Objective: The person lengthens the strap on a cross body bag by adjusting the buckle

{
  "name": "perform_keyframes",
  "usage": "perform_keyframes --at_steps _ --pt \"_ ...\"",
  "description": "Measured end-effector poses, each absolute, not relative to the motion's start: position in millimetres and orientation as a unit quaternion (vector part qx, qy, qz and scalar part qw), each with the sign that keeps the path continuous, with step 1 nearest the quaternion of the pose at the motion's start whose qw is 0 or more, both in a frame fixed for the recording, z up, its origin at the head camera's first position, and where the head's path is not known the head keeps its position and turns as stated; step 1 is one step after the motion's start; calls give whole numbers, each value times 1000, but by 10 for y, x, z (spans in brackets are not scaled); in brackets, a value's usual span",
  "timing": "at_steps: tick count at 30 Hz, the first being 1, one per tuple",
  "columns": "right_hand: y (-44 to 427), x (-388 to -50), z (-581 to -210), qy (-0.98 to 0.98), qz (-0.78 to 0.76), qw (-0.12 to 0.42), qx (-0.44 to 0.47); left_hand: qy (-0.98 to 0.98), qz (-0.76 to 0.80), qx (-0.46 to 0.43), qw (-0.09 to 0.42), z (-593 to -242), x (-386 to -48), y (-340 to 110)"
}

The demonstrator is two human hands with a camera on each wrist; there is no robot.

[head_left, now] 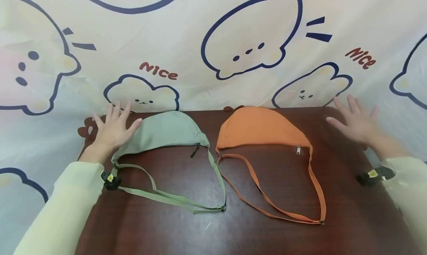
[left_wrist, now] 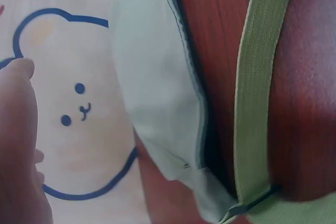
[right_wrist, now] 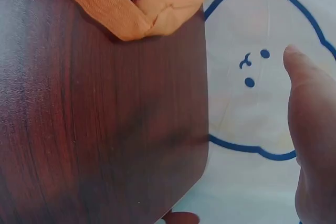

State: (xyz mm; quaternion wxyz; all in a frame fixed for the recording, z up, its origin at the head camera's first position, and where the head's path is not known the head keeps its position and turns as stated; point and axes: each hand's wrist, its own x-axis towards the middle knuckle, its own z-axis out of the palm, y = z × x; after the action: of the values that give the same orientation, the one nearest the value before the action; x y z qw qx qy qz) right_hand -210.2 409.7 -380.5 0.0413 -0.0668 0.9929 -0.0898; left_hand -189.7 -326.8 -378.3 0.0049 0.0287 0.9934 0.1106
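A pale green sling bag [head_left: 163,131] lies on the left of the dark wooden table, its strap looped toward the front. Beside it is an orange sling bag [head_left: 260,127] with a silver zipper pull and a looped strap. My left hand [head_left: 113,131], fingers spread, is over the left end of the green bag; whether it touches cannot be told. In the left wrist view the green bag [left_wrist: 157,77] runs to the right of the thumb. My right hand [head_left: 357,121] is spread beyond the table's right side, apart from the orange bag [right_wrist: 173,3].
The table [head_left: 267,240] has a glossy brown top with cut corners. Behind and beside it hangs a white cloth [head_left: 200,88] printed with cartoon bears. A black device [head_left: 111,181] is strapped to the left wrist, another [head_left: 370,177] to the right.
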Motion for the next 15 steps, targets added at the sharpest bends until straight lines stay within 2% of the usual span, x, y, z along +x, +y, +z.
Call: perform_keyframes --at_steps 9,15 --pt "3892 -1916 -3638 991 -65 17 -117 993 104 56 11 -3575 -1732 -3165" --pt "3627 -1752 -3536 983 -56 -3 -172 990 105 97 17 -3483 -1563 -2938"
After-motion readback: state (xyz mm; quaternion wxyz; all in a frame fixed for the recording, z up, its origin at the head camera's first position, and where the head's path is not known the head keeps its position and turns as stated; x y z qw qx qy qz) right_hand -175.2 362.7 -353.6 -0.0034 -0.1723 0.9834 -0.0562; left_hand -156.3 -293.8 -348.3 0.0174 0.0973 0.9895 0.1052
